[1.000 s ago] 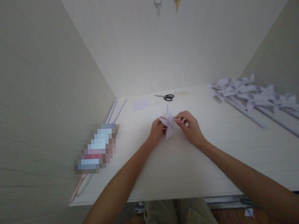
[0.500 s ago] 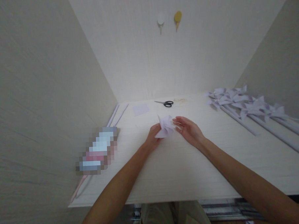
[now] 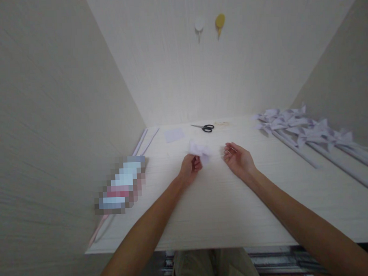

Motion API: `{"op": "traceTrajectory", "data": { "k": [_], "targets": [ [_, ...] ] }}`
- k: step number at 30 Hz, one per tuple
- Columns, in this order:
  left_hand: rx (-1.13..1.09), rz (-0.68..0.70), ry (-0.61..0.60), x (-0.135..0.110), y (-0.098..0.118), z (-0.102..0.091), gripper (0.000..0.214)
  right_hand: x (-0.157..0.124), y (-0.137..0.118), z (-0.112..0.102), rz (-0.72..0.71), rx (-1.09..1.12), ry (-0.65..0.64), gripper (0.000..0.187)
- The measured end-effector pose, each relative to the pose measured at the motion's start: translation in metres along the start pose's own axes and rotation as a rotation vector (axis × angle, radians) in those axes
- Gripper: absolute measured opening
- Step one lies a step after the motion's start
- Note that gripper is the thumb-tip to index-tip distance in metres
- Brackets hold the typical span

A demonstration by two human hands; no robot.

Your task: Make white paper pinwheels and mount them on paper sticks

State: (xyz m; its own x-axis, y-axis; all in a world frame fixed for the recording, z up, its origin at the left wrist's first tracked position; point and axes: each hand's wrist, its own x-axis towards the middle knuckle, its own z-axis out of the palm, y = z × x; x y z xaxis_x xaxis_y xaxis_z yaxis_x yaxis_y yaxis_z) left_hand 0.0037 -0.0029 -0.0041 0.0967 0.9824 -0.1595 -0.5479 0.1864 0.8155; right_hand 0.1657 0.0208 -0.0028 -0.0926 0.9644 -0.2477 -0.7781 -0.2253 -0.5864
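In the middle of the white table, my left hand (image 3: pixel 190 169) is closed on a pale lilac paper pinwheel (image 3: pixel 199 149). The pinwheel's folded blades stick up beyond my fingers and look a little blurred. To its right, apart from the paper, my right hand (image 3: pixel 238 159) is half curled with its fingers loosely apart, and I see nothing in it. Beyond the pinwheel lie black-handled scissors (image 3: pixel 206 128), and left of them a flat lilac paper square (image 3: pixel 174 134).
Several finished paper pinwheels (image 3: pixel 293 123) on rolled paper sticks lie at the right. Along the left wall are thin paper rolls (image 3: pixel 140 142) and a pixelated object (image 3: pixel 121 183) on a pink strip. Two hooks (image 3: pixel 220 21) hang on the back wall.
My right hand has drawn away from the pinwheel to the right. The pinwheel has turned in my left hand, so its face no longer points the same way.
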Motion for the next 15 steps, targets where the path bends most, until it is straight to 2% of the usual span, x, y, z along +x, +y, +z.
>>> {"op": "traceTrajectory", "data": {
  "k": [3,7,15],
  "targets": [
    [-0.043,0.045,-0.007,-0.0001,0.0002,-0.0013,0.013,0.0012,-0.0020,-0.0017,-0.021,0.032,0.024,0.014],
    [-0.043,0.070,-0.074,-0.0002,0.0000,-0.0031,0.016,0.0029,-0.0032,-0.0028,-0.036,0.057,0.039,0.011],
    [-0.025,0.096,0.009,-0.0003,0.0003,-0.0032,0.019,0.0041,-0.0028,-0.0034,-0.021,0.070,0.029,0.010]
  ]
}}
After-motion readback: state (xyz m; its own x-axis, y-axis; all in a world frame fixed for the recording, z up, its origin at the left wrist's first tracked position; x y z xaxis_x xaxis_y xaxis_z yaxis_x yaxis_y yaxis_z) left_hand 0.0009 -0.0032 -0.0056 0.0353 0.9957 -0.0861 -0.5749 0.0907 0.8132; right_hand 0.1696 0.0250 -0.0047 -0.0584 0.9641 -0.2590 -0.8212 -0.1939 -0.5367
